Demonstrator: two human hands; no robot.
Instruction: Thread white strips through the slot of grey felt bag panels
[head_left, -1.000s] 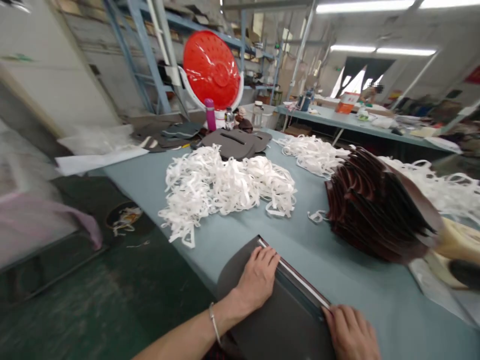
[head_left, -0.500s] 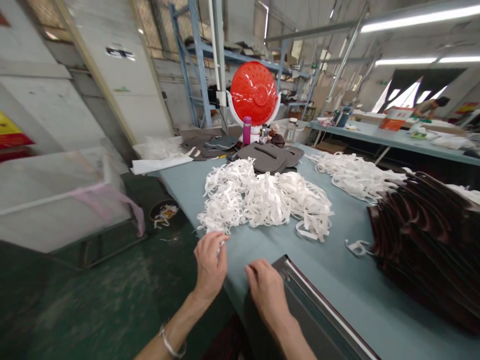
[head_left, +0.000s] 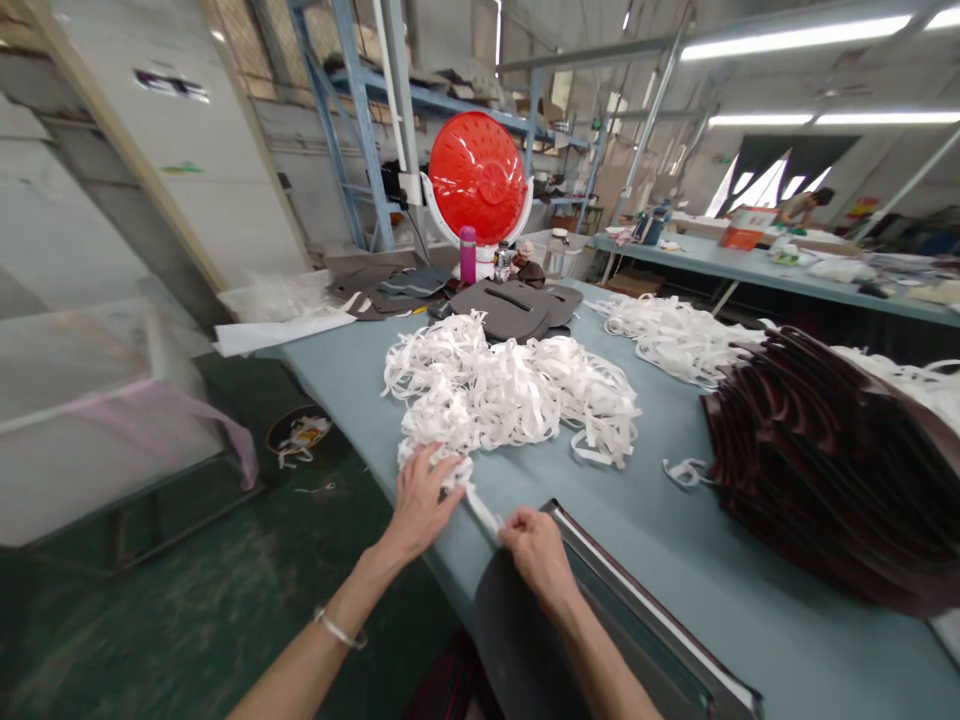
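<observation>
My right hand [head_left: 538, 552] is closed, its fingers pinching the end of a white strip [head_left: 481, 508]. From there the strip runs up and left to a heap of tangled white strips [head_left: 517, 395] on the table. My left hand [head_left: 424, 505] lies over the heap's near edge, fingers spread and touching the strips. Beneath my right wrist is a flat dark grey panel [head_left: 517, 640] at the table's near edge. One long side of it carries a dark frame with a white line [head_left: 645, 605]. A bangle [head_left: 339, 628] circles my left wrist.
A tall stack of dark brown pieces [head_left: 825, 480] stands at the right, with more white strips [head_left: 675, 335] behind it. Grey cut pieces [head_left: 495, 308], a purple bottle [head_left: 467, 255] and a red round heater [head_left: 478, 175] are farther back. A white bin [head_left: 97, 430] is left of the table [head_left: 675, 540].
My left hand has come down onto the white heap with its fingers spreading. My right hand now pinches a strip stretched between the two hands. The view has swung slightly right.
</observation>
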